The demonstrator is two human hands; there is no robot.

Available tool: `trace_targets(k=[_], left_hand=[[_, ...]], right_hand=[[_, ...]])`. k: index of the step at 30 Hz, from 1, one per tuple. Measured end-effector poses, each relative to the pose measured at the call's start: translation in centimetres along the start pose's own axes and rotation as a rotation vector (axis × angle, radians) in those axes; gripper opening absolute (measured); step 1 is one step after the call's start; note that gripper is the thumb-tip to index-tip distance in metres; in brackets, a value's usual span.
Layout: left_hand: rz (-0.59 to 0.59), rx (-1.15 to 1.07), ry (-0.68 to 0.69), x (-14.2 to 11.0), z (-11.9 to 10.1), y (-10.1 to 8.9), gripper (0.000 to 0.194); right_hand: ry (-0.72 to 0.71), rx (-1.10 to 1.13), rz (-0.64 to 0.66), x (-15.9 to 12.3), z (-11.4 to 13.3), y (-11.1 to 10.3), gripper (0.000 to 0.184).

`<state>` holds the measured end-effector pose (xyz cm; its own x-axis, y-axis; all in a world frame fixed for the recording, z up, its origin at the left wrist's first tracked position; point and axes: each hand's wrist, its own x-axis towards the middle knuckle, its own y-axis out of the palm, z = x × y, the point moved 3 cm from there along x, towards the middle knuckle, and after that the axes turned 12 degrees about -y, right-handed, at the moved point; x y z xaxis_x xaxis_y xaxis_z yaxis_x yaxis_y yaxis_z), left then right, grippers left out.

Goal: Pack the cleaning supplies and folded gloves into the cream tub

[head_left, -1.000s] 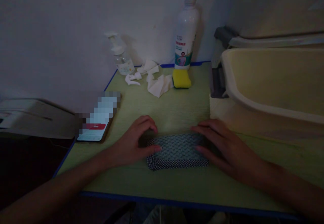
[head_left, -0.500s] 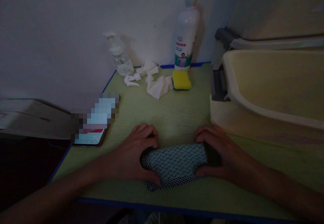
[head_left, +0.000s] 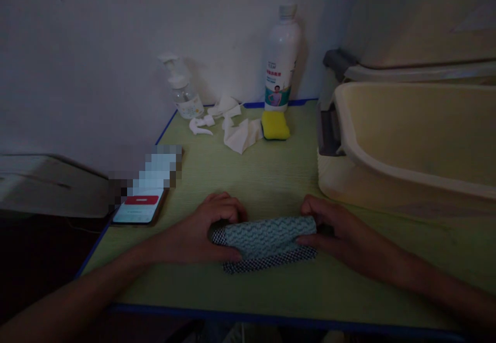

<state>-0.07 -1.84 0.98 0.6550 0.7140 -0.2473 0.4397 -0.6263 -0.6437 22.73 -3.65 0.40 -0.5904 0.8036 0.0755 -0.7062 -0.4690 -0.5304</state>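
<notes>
Holds a folded cloth [head_left: 271, 234], blue-green and textured with a black-and-white checked border, level and lengthwise over the middle of the desk [head_left: 174, 286], nearer the front edge than the back. Pinches the left end with the left hand [head_left: 189, 234], setting the thumb across the near face and curling the fingers behind. Grips the right end with the right hand [head_left: 341, 234], likewise with the thumb in front and the fingers bent around the far side, probably touching the back, though hard to be sure in such dim light. Shows a phone [head_left: 139, 203] with a lit screen lying at the left edge of the desk. Shows, too, a clear pump bottle [head_left: 189, 103] standing at the back left corner, with a white nozzle [head_left: 201, 124] just in front and crumpled tissues [head_left: 242, 135] to the right of that. Has a white bottle [head_left: 277, 48] upright by the back edge, with a yellow sponge [head_left: 275, 126] just before it, and a large cream tub [head_left: 368, 159] at the right side of the desk.
</notes>
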Motion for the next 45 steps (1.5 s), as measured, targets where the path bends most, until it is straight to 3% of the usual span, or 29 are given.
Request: trace_targets(k=[9, 16, 21, 24, 28, 30, 33, 38, 42, 45], left_hand=[[-0.034, -0.108, -0.176, -0.6, 1.8, -0.2, 0.027], [0.001, -0.433, -0.155, 0.0, 2.0, 0.0, 0.028], [-0.11, -0.542, -0.103, 0.5, 2.3, -0.5, 0.029], [-0.263, -0.51, -0.07, 0.6, 2.5, -0.9, 0.025], [-0.354, -0.493, -0.03, 0.3, 2.4, -0.9, 0.017], [-0.365, -0.512, 0.078, 0.2, 2.1, -0.8, 0.013], [-0.401, -0.503, 0.263, 0.2, 1.5, -0.9, 0.007], [-0.442, -0.428, 0.335, 0.1, 1.5, -1.0, 0.017], [-0.424, -0.435, 0.349, -0.1, 1.6, -0.8, 0.024], [-0.377, -0.442, 0.339, -0.2, 1.4, -0.2, 0.025]], right_hand=[[0.05, 0.339, 0.023, 0.3, 0.4, 0.1, 0.023], [0.153, 0.447, -0.013, 0.2, 0.1, 0.2, 0.03], [0.157, 0.407, -0.021, 0.1, -0.3, 0.2, 0.023], [0.023, 0.232, -0.102, -0.1, -0.5, -0.2, 0.018], [-0.418, -0.027, -0.249, -0.6, 0.4, -0.7, 0.016], [-0.558, -0.081, -0.308, -1.0, 0.8, -0.8, 0.028], [-0.616, -0.103, -0.311, -1.3, 1.3, -0.9, 0.035], [-0.507, 0.035, -0.282, -1.4, 1.1, -1.0, 0.029], [-0.318, 0.475, -0.218, -1.1, 0.1, -0.9, 0.011], [-0.135, 0.736, -0.143, -0.7, -0.2, -0.6, 0.018]])
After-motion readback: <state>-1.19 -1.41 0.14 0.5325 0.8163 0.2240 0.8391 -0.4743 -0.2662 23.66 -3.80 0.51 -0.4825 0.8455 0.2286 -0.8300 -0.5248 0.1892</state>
